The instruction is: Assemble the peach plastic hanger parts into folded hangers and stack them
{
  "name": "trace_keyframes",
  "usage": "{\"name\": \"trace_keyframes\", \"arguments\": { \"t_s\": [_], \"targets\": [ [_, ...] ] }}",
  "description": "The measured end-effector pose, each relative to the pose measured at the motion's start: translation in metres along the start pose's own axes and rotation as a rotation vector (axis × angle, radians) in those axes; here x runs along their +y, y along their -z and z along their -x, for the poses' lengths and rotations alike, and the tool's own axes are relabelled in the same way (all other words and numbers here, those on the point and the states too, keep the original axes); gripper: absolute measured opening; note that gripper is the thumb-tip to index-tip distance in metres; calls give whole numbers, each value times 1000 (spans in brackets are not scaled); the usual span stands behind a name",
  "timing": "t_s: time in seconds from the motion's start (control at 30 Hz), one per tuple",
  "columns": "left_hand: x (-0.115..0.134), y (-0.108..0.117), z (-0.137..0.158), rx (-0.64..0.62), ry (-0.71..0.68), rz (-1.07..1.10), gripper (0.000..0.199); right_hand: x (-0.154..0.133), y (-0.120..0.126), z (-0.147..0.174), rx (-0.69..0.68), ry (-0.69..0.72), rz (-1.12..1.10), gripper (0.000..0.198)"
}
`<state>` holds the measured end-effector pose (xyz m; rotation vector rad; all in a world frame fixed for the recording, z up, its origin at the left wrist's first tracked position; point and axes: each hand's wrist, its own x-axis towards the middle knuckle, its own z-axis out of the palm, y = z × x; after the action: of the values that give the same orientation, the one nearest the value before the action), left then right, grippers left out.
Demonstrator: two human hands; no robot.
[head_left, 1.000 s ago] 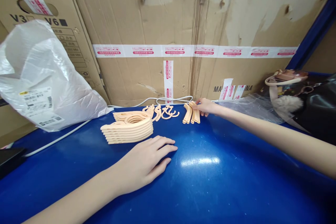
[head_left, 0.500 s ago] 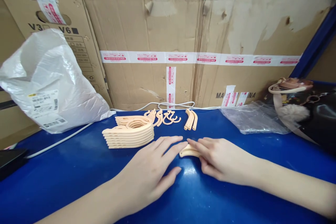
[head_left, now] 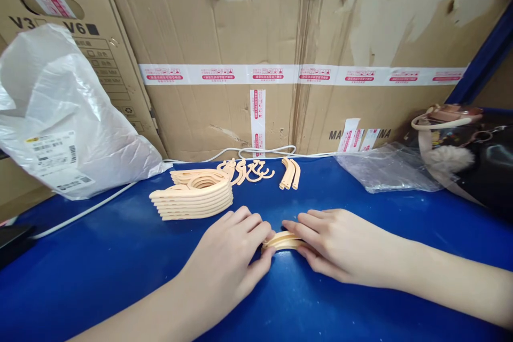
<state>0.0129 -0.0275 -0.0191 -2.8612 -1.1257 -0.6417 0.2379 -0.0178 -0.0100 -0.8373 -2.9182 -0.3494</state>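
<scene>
Between my two hands, low over the blue table, is a curved beige plastic hanger arm [head_left: 284, 241]. My left hand [head_left: 236, 256] pinches its left end between thumb and fingers. Its right end is gripped by my right hand [head_left: 336, 246], whose fingers partly cover it. Beyond my left hand stands a neat stack of beige folding hangers [head_left: 192, 200]. Several loose beige hooks [head_left: 256, 172] lie behind the stack, to its right. Farther right, a few curved hanger arms [head_left: 289, 173] lie side by side.
A white plastic bag [head_left: 76, 123] with a label stands at the left. A clear plastic bag [head_left: 393, 171] lies at the right beside a black bag [head_left: 489, 171]. A white cable [head_left: 256, 150] runs along the cardboard [head_left: 224, 117] behind the blue table [head_left: 120, 262]. A dark object [head_left: 14, 246] is at the left edge.
My left hand has closed from spread fingers onto the left end of the hanger arm. The arm and both hands sit slightly lower in view; the camera has shifted a little.
</scene>
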Motion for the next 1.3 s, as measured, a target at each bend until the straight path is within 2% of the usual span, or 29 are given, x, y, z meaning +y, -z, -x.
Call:
{"name": "trace_keyframes", "arguments": {
  "t_s": [0.17,0.5,0.6,0.73,1.03,1.2,1.3],
  "targets": [
    [-3,0,2,-17,36,-34,16,7,9,4,-73,-69,-124,30],
    [-3,-7,2,75,-132,-270,25,10,18,8,-112,-86,-94,21],
    [-1,-5,3,70,-95,-242,21,10,21,10,-124,-115,-132,23],
    [3,1,3,8,5,-132,12,10,25,11,-186,-181,-285,28],
    [5,1,2,-107,161,124,4,18,19,6,-193,-158,-442,36],
    [5,2,2,-110,120,87,4,19,18,6,-196,-157,-466,35],
    [5,3,2,-135,89,22,11,19,19,5,-194,-145,-474,35]
  ]
}}
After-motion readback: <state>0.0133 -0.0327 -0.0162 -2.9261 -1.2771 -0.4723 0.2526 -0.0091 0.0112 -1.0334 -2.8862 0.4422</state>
